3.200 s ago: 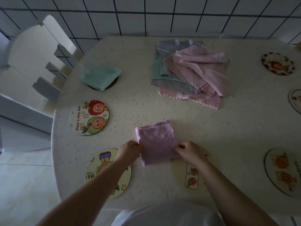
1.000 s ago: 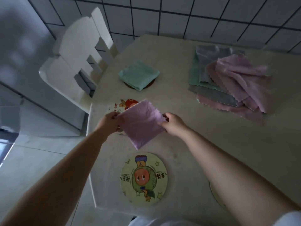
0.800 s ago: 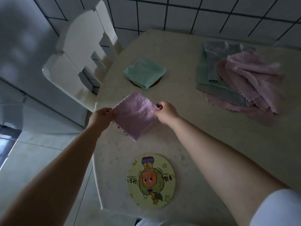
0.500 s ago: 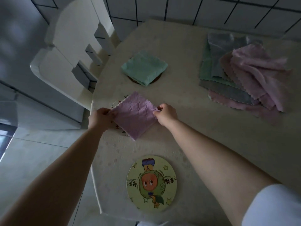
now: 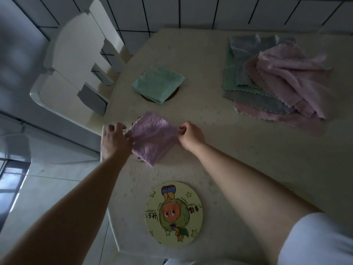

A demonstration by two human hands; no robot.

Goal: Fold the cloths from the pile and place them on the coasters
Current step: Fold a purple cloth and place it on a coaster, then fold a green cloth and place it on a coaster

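Purple cloth [image 5: 152,137] on coaster (folded)

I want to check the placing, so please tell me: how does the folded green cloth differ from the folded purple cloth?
The folded green cloth lies alone, untouched; the folded purple cloth has the left hand and the right hand at its corners. The green one leaves a dark coaster rim showing; the purple one hides its coaster almost wholly. Both are small folded squares lying flat on the table.
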